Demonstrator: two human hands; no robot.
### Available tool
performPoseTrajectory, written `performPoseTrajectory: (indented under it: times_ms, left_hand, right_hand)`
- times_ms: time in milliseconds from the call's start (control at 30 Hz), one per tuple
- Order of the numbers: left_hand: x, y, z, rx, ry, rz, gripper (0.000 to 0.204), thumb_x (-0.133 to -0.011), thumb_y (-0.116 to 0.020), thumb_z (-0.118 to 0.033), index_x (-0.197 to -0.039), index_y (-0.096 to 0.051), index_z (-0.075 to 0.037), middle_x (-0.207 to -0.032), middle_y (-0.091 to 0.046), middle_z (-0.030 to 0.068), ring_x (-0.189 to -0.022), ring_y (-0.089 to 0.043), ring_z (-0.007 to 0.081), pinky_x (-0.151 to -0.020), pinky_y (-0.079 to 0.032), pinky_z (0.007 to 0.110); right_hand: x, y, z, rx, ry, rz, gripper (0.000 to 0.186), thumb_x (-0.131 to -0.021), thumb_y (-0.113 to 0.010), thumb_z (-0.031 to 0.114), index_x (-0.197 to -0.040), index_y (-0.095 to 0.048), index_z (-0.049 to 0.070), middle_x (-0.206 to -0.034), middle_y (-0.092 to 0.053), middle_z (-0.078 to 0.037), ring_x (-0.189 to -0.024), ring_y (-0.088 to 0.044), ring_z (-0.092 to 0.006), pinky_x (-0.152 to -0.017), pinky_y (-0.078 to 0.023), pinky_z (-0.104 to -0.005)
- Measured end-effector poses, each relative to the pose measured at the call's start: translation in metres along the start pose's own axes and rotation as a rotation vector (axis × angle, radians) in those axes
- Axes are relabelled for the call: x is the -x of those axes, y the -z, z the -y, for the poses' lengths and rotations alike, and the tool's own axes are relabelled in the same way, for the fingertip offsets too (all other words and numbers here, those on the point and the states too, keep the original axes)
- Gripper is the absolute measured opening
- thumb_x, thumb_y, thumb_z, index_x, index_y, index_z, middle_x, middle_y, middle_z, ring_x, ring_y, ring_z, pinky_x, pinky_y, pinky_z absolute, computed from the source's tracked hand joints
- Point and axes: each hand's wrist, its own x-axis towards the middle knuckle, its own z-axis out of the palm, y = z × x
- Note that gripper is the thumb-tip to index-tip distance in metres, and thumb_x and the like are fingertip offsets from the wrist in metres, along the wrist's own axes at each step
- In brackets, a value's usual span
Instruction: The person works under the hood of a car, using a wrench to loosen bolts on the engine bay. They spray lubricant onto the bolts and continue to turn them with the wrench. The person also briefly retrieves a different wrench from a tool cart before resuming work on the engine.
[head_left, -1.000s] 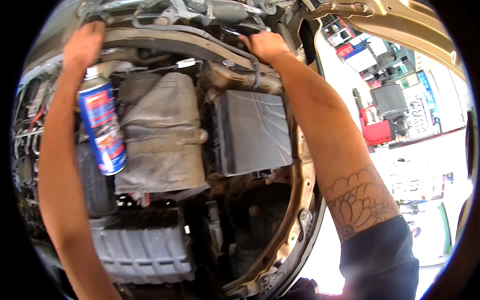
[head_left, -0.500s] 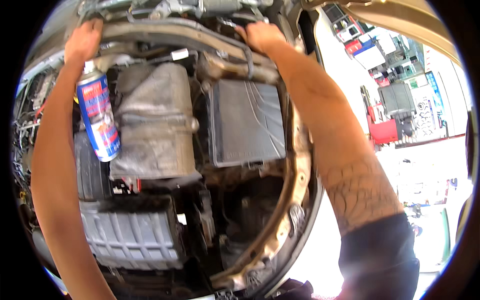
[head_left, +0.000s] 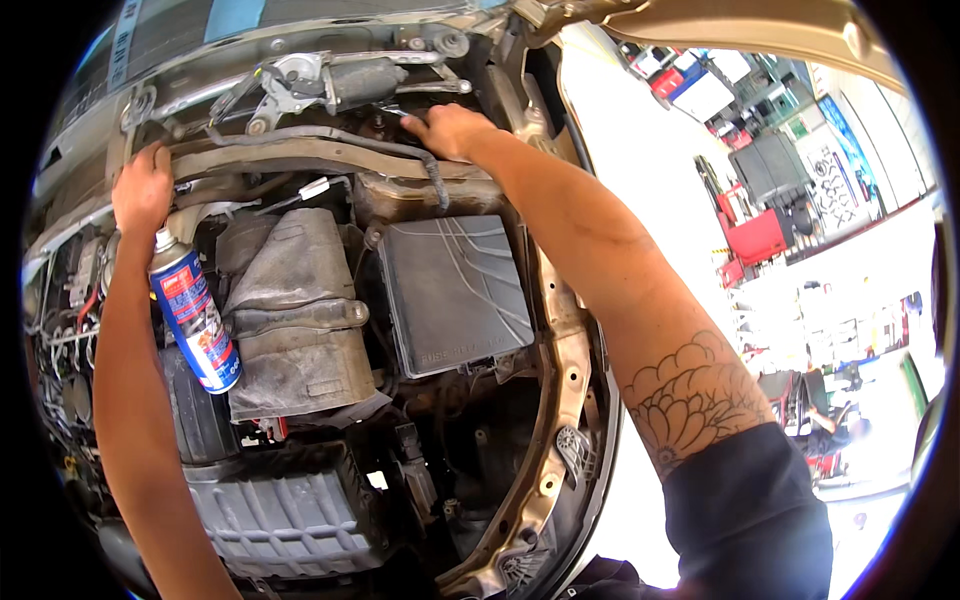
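Note:
My left hand (head_left: pixel 143 190) is closed over the metal ledge (head_left: pixel 300 152) that crosses the back of an engine bay. Beyond that ledge, my right hand (head_left: pixel 450 132) is closed, with a small shiny metal tool (head_left: pixel 390 110) showing at its fingertips. Its kind cannot be made out, and most of it is hidden. A wiper motor with its linkage (head_left: pixel 345 85) lies just behind and left of my right hand. Close beside my left forearm, a blue and white spray can (head_left: pixel 198 320) leans on the engine parts, its top near my wrist.
A grey fabric-like cover (head_left: pixel 300 330) lies mid-bay, with a black fuse box lid (head_left: pixel 455 295) to its right. Nearer stands a ribbed black air filter housing (head_left: pixel 275 515). The tan fender edge (head_left: pixel 560 400) curves along the right. Beyond it are a red machine (head_left: pixel 755 238) and a person.
The view has tilted further back, so the wiper linkage shows fully and everything sits lower in the picture. Both hands keep their places on the car. The picture is sharper now.

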Motion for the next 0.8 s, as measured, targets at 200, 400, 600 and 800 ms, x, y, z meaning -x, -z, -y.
performPoseTrajectory:
  times_ms: [200,400,600,800]
  left_hand:
    - [-0.005,-0.023,0.029,-0.256,-0.181,-0.005,0.044,-0.101,-0.041,-0.036,-0.127,-0.065,-0.01,-0.126,-0.066,0.017,-0.115,-0.061,0.0397,-0.1,-0.046,0.049]
    - [0.0,-0.01,0.015,-0.187,-0.191,-0.002,0.044,-0.101,-0.036,-0.035,-0.123,-0.066,-0.011,-0.124,-0.066,0.0187,-0.113,-0.061,0.0408,-0.097,-0.048,0.052]
    - [0.004,0.01,-0.015,0.029,-0.045,0.012,0.046,-0.099,-0.038,-0.039,-0.12,-0.069,-0.012,-0.122,-0.068,0.0156,-0.113,-0.062,0.0392,-0.102,-0.045,0.049]
    - [-0.004,-0.014,0.019,-0.492,-0.312,0.023,0.035,-0.1,-0.042,-0.016,-0.13,-0.056,-0.008,-0.136,-0.059,0.0159,-0.114,-0.061,0.0407,-0.099,-0.051,0.048]
  right_hand:
    - [-0.026,-0.01,-0.022,0.273,0.136,-0.096,0.068,-0.103,-0.033,0.06,-0.104,-0.075,0.006,-0.106,-0.074,-0.017,-0.104,-0.069,-0.0366,-0.091,-0.054,-0.0471]
    - [-0.016,0.0,-0.016,0.458,0.151,-0.277,0.07,-0.102,-0.033,0.063,-0.096,-0.076,0.009,-0.097,-0.075,-0.016,-0.092,-0.072,-0.0345,-0.081,-0.057,-0.0483]
    - [0.005,0.003,0.005,0.092,-0.017,-0.049,0.071,-0.104,-0.031,0.059,-0.116,-0.071,0.002,-0.122,-0.067,-0.022,-0.115,-0.064,-0.0395,-0.099,-0.049,-0.0507]
    - [-0.043,-0.007,-0.036,0.486,0.161,-0.176,0.067,-0.102,-0.033,0.062,-0.098,-0.077,0.011,-0.093,-0.075,-0.015,-0.091,-0.073,-0.033,-0.08,-0.057,-0.0456]
